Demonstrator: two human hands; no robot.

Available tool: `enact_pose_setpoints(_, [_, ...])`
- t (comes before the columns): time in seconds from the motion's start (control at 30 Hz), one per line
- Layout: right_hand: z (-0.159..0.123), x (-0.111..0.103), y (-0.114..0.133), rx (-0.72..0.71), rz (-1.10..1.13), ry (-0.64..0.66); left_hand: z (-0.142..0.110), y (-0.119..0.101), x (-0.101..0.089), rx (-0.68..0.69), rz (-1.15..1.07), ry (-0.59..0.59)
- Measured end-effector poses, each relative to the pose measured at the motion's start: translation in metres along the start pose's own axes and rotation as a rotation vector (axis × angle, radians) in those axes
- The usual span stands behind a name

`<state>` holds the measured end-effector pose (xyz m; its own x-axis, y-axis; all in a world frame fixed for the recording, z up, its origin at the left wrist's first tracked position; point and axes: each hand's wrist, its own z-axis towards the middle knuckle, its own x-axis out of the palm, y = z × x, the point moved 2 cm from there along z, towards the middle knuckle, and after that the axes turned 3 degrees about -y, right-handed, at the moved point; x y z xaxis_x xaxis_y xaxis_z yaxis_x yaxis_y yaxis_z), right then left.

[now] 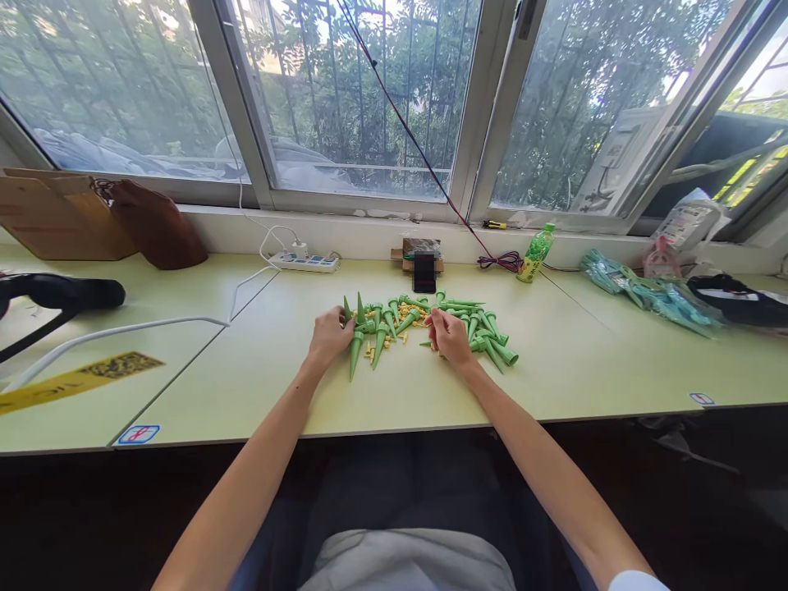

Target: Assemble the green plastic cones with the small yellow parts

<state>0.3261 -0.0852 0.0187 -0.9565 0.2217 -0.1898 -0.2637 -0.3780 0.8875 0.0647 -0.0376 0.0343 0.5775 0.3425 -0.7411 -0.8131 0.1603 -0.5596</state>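
Observation:
My left hand (pixel 331 335) is closed at the left end of a pile of green plastic watering spikes (pixel 380 345). A green spike (pixel 346 309) points up from its fingertips, and the fingers partly cover it. My right hand (pixel 449 335) is closed in a pinch over the right half of the pile; what it pinches is hidden or too small to name. Small yellow plastic pieces (pixel 405 312) lie scattered among the spikes between both hands. More green spikes (pixel 492 341) lie in a loose heap just right of my right hand.
Behind the pile a dark phone-like object (pixel 424 272) leans against a small box. Along the sill stand a power strip (pixel 306 262) with white cables, a green bottle (pixel 536 253) and coiled wire (pixel 501 261). Bagged blue-green items (pixel 646 291) lie right; a brown bag (pixel 153 226) sits left.

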Motion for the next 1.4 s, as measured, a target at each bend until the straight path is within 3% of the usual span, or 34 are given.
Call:
enact_pose_setpoints(0.3, [-0.001, 0.000, -0.001, -0.010, -0.025, 0.030, -0.006, 0.000, -0.007, -0.038, -0.128, -0.052])
enact_pose_setpoints(0.53, [-0.001, -0.001, 0.000, -0.026, -0.073, 0.050, -0.012, -0.011, -0.023, 0.071, -0.134, -0.439])
enact_pose_setpoints(0.6, [-0.001, -0.001, 0.000, -0.030, -0.092, 0.057, -0.016, -0.015, -0.020, 0.165, -0.146, -0.393])
enact_pose_setpoints(0.7, [-0.001, -0.001, 0.000, -0.041, -0.116, 0.060, -0.019, -0.020, -0.008, 0.304, -0.147, -0.212])
enact_pose_setpoints(0.8, [-0.001, 0.000, -0.001, -0.053, -0.132, 0.061, -0.019, -0.021, 0.002, 0.370, -0.126, -0.113])
enact_pose_setpoints(1.07, [0.000, 0.000, -0.001, -0.088, -0.165, 0.068, -0.019, -0.018, 0.009, 0.381, -0.078, -0.047])
enact_pose_setpoints(1.4, [-0.005, 0.008, -0.006, -0.303, -0.335, 0.123, -0.022, -0.020, 0.011, 0.362, -0.074, -0.008])
